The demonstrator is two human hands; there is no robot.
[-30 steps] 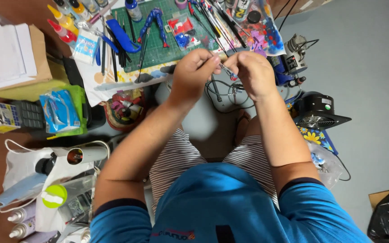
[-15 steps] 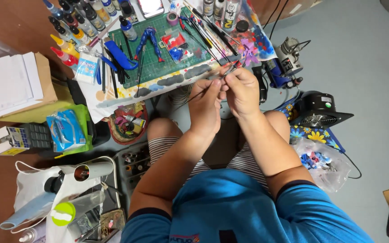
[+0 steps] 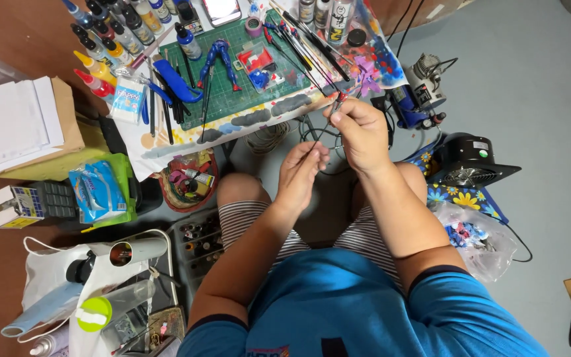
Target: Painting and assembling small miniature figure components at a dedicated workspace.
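Observation:
My right hand (image 3: 363,135) pinches a thin dark stick (image 3: 323,131) near its top, where a small red clip end (image 3: 340,99) pokes out above my fingers. The stick slants down to the left into the fingertips of my left hand (image 3: 301,175), which holds its lower end above my lap. Both hands hover just in front of the low table's paint-stained edge (image 3: 259,119). On the table a green cutting mat (image 3: 246,82) carries a blue figure (image 3: 219,56) and red and blue parts (image 3: 259,66).
Paint bottles (image 3: 110,39) and brushes (image 3: 305,39) line the mat. A small compressor (image 3: 421,89) and a black fan (image 3: 474,162) stand to the right. On the left lie cardboard with paper (image 3: 14,129), a blue packet (image 3: 97,192), a bowl (image 3: 190,182) and white bags (image 3: 100,291).
My left hand has slid down the stick, away from my right hand. Both hands have come back from the table toward my lap, and the view has shifted.

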